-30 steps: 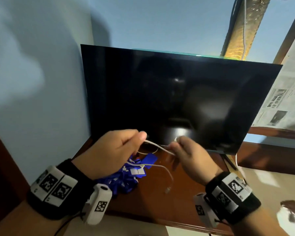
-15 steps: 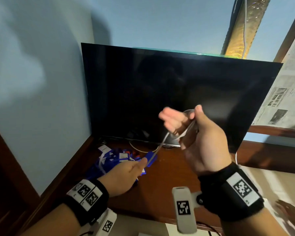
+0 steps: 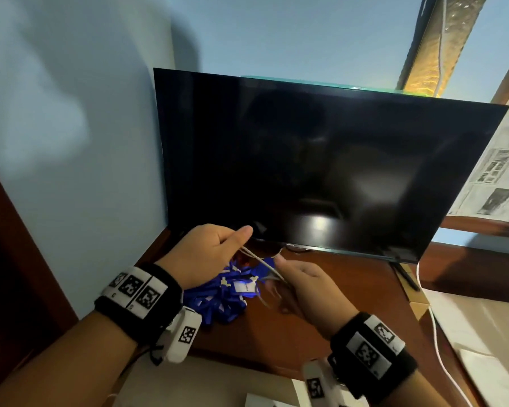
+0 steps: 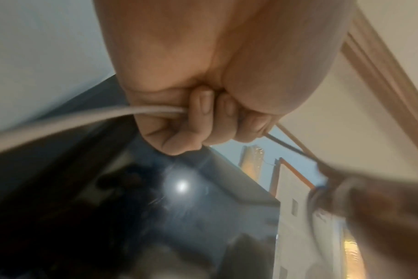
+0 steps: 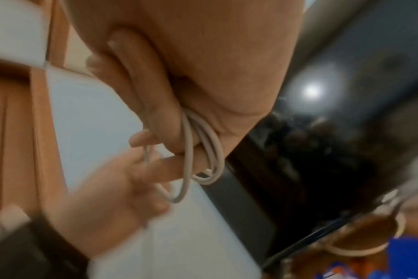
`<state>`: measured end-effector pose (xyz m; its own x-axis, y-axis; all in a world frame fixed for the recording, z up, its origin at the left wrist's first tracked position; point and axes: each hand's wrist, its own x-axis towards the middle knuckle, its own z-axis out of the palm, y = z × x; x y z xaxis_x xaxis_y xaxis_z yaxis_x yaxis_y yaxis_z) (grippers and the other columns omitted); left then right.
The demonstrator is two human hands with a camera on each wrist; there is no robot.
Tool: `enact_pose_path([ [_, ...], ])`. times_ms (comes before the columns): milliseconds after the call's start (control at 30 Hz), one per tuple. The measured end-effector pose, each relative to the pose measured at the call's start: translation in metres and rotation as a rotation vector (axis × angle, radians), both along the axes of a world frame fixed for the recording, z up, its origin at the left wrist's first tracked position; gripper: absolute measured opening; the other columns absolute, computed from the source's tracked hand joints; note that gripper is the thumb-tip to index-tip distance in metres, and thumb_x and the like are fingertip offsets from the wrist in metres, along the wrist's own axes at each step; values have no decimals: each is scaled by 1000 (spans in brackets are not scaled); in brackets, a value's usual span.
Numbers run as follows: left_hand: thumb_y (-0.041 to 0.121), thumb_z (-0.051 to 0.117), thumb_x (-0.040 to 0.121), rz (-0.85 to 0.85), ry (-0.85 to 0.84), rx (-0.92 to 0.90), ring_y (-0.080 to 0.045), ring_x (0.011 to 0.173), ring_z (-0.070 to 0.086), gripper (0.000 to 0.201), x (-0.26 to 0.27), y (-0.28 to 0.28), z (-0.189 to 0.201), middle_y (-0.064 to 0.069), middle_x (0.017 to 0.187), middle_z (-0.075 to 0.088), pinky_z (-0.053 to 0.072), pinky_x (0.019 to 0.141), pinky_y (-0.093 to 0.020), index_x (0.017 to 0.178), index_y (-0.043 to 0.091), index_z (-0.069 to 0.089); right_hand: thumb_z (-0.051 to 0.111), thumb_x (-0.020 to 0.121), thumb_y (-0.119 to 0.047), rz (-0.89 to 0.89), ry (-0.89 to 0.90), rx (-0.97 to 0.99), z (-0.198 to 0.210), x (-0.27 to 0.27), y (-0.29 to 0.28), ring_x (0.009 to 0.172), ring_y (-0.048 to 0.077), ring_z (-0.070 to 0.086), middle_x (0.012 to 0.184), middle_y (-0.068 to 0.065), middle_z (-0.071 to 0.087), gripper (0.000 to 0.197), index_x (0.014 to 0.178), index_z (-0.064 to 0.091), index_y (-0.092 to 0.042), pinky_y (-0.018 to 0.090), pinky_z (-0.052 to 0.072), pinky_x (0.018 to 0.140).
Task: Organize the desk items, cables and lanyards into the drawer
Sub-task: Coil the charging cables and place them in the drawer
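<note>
Head view: the white cable (image 3: 260, 261) runs taut between both grips, left hand (image 3: 209, 254) pinching one end, right hand (image 3: 309, 286) curled round coils (light, limp, springy); take hold at the coil's middle.

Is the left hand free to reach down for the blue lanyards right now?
Probably not yet. The left hand hovers just above the blue lanyards, nothing between them, but its fingers are curled round the white cable, which the right hand holds coiled.

Both hands, left hand (image 3: 210, 254) and right hand (image 3: 309, 284), hold a white cable (image 3: 262, 263) above blue lanyards (image 3: 218, 301).
</note>
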<state>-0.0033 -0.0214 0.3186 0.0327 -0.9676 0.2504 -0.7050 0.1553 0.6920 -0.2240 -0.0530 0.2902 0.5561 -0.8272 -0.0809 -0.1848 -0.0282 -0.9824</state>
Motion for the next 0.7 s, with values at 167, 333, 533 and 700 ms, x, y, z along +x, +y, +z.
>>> enact_pose_path([
  [167,64,40,102,14,105,161,-11,47,32,59,2,-11,-42,5,52,32,32,55,-35,61,22,38,53,102,-40,50,-528,182,43,8,17,34,15,21,41,-2,25,41,73,57,-11,38,22,51],
  [333,68,36,101,-34,209,251,-13,49,28,59,-15,7,-77,1,57,29,29,57,-38,62,24,37,44,107,-37,-113,-674,174,70,1,7,42,15,31,56,2,39,40,75,50,-14,37,44,68],
  [533,67,31,99,-179,24,203,-8,53,40,59,-38,34,-54,4,57,41,35,55,-22,66,21,48,37,111,-30,-279,-734,143,60,-4,-1,110,26,73,114,19,76,29,118,47,-3,40,47,105],
  [700,64,30,104,-276,-267,-27,-12,63,53,54,-40,43,-19,6,63,52,38,59,-20,69,29,51,46,108,-31,-360,-83,-397,19,-3,-16,63,7,63,109,1,77,22,104,43,-9,23,49,58],
])
